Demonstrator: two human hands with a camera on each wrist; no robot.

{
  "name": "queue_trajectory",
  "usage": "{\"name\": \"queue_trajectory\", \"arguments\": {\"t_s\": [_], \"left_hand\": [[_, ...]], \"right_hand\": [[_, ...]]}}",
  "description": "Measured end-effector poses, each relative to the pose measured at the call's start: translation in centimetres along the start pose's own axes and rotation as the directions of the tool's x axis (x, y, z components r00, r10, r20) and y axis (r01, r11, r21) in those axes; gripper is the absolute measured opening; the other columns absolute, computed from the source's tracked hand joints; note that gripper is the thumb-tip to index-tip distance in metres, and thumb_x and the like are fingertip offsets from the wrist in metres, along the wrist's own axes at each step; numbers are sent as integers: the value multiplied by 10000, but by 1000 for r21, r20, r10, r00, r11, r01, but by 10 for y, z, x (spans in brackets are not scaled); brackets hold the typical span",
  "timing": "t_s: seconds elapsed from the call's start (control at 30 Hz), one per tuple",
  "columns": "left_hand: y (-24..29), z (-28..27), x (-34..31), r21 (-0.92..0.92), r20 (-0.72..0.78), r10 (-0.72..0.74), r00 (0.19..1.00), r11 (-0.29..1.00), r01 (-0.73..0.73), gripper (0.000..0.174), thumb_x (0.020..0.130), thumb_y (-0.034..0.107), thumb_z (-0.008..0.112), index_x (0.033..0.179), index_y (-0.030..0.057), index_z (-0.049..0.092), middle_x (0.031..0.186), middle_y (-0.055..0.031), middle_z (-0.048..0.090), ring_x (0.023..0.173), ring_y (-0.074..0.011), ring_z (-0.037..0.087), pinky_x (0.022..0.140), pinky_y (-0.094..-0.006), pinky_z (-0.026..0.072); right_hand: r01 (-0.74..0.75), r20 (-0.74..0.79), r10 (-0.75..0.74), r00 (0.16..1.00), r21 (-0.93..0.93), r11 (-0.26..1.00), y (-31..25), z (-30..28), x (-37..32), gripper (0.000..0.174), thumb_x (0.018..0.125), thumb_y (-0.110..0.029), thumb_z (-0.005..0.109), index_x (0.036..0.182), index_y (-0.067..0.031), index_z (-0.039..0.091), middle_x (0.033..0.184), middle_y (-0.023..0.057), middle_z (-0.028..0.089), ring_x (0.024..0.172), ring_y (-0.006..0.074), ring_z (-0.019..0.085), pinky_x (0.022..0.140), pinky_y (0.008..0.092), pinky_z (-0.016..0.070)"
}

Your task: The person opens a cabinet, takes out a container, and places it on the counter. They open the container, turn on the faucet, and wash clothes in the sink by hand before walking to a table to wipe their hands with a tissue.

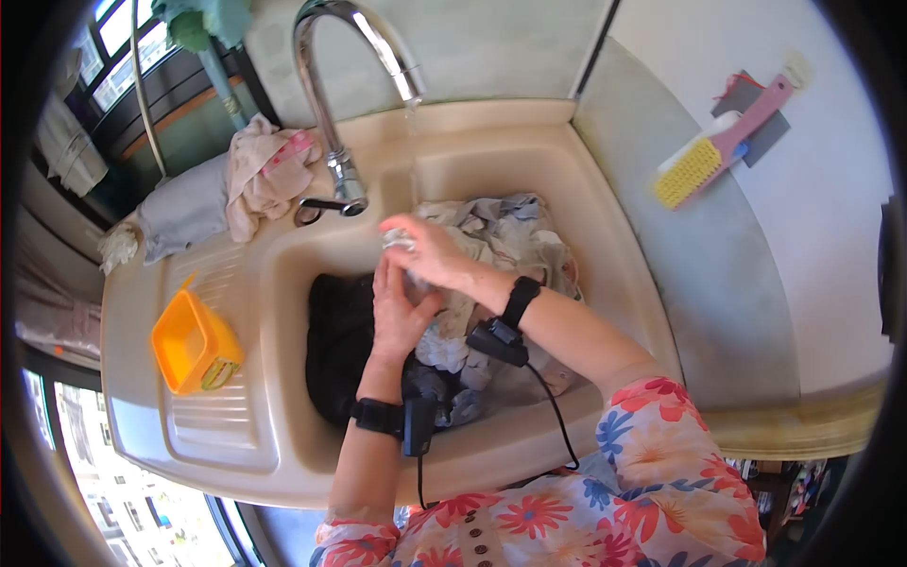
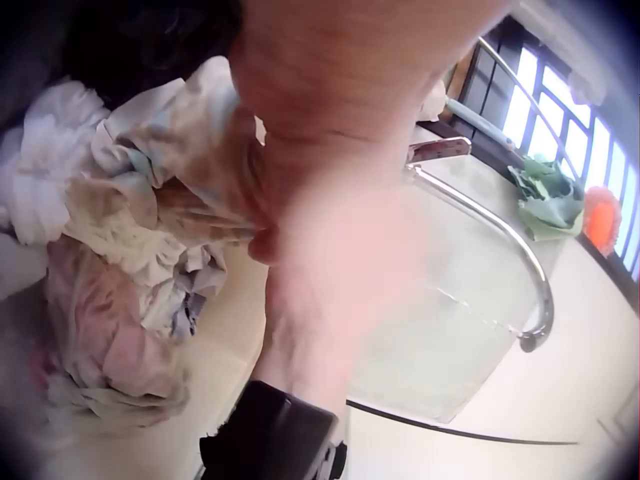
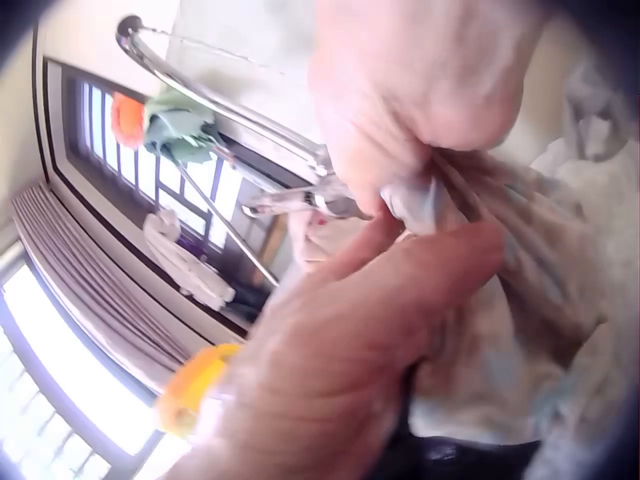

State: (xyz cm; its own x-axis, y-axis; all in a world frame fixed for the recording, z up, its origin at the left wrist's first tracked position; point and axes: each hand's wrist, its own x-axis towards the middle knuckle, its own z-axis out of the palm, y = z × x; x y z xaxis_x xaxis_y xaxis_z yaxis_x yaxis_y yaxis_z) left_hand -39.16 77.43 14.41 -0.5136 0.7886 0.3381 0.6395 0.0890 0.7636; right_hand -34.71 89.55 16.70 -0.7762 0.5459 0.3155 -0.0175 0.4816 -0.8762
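Observation:
Both hands are close together above the sink basin. The left hand [image 1: 402, 312] pinches a wet, light patterned cloth [image 3: 510, 370] between thumb and fingers, seen in the right wrist view. The right hand [image 1: 430, 253] is just above it, its fingers curled round a bunched part of the same cloth. In the left wrist view the cloth [image 2: 185, 150] hangs beside the hands, which partly hide the grip. Water runs from the chrome faucet [image 1: 364, 28] behind the hands.
Light laundry [image 1: 501, 227] and a black garment [image 1: 340, 331] lie in the basin. On the left drainboard are a yellow container [image 1: 194, 345], a grey cloth [image 1: 189, 213] and a pink cloth [image 1: 269, 170]. A pink-handled brush [image 1: 723, 146] is at the right wall.

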Motion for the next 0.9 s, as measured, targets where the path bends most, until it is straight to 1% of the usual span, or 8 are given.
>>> {"name": "queue_trajectory", "arguments": {"t_s": [0.1, 0.23, 0.37, 0.63, 0.73, 0.77, 0.83, 0.9], "left_hand": [[-2, 8, -14, 443, 173, -168, 970, 893, 76, 769, 641, 282, 688, 1286, 58, 334, 1327, -209, 303, 1223, -366, 294, 950, -505, 304], [-11, 16, -24, 507, 540, -393, 744, 857, 85, 760, 693, 359, 641, 1328, 116, 302, 1401, -166, 213, 1289, -354, 199, 972, -559, 243], [-28, 27, -30, 573, 576, -426, 697, 819, 28, 762, 727, 412, 591, 1343, 91, 277, 1413, -133, 212, 1311, -329, 170, 998, -550, 205], [-35, 14, -22, 384, 527, -438, 728, 887, 255, 871, 676, 433, 656, 1346, 52, 249, 1361, -159, 305, 1265, -305, 282, 1005, -428, 278], [-32, 3, -12, 110, 340, -403, 850, 914, 389, 970, 610, 427, 724, 1332, 1, 236, 1319, -197, 351, 1234, -319, 333, 997, -387, 311], [-29, 1, -11, 5, 159, -366, 917, 929, 370, 1016, 575, 420, 755, 1321, -25, 229, 1302, -217, 360, 1228, -318, 340, 996, -384, 314], [-14, -9, -3, -71, 115, -358, 927, 927, 367, 1109, 518, 436, 788, 1315, -68, 203, 1276, -237, 382, 1204, -330, 369, 993, -370, 319], [-8, -12, 0, -240, 139, -270, 953, 924, 297, 1167, 478, 449, 803, 1324, -64, 184, 1245, -233, 422, 1173, -323, 411, 979, -350, 338]], "right_hand": [[47, -66, -57, 996, -146, 988, 34, -3, -9, 346, 732, -157, 612, 1052, -66, 518, 974, 156, 569, 884, 322, 556, 739, 361, 448], [5, 11, 0, 1000, -406, 914, 67, 14, -33, 442, 731, -144, 609, 1143, -130, 450, 1071, 120, 535, 1016, 305, 498, 846, 466, 369], [147, 266, 49, 963, -667, 730, 95, 31, -53, 443, 733, -157, 594, 1147, -165, 438, 1128, 101, 510, 1126, 284, 423, 900, 544, 273], [-151, 283, 400, 872, -622, 768, 115, 31, -20, 413, 716, -158, 618, 1108, -140, 489, 1026, 128, 564, 1035, 303, 506, 892, 483, 336], [-452, 175, 436, 883, 67, 889, 80, 12, -15, 311, 747, -157, 654, 1006, -20, 551, 873, 87, 617, 788, 180, 596, 681, 274, 464], [-453, 193, 437, 879, 46, 890, 62, 5, -16, 311, 747, -157, 654, 1006, -20, 551, 873, 87, 617, 788, 180, 596, 681, 274, 464], [-445, 196, 403, 894, 498, 745, 30, -8, -13, 275, 753, -109, 651, 987, -1, 555, 855, 52, 610, 789, 117, 580, 676, 259, 470], [-456, 200, 424, 883, 576, 678, -2, -7, -14, 243, 752, -74, 639, 974, -8, 567, 850, 47, 616, 757, 125, 588, 666, 270, 481]]}}
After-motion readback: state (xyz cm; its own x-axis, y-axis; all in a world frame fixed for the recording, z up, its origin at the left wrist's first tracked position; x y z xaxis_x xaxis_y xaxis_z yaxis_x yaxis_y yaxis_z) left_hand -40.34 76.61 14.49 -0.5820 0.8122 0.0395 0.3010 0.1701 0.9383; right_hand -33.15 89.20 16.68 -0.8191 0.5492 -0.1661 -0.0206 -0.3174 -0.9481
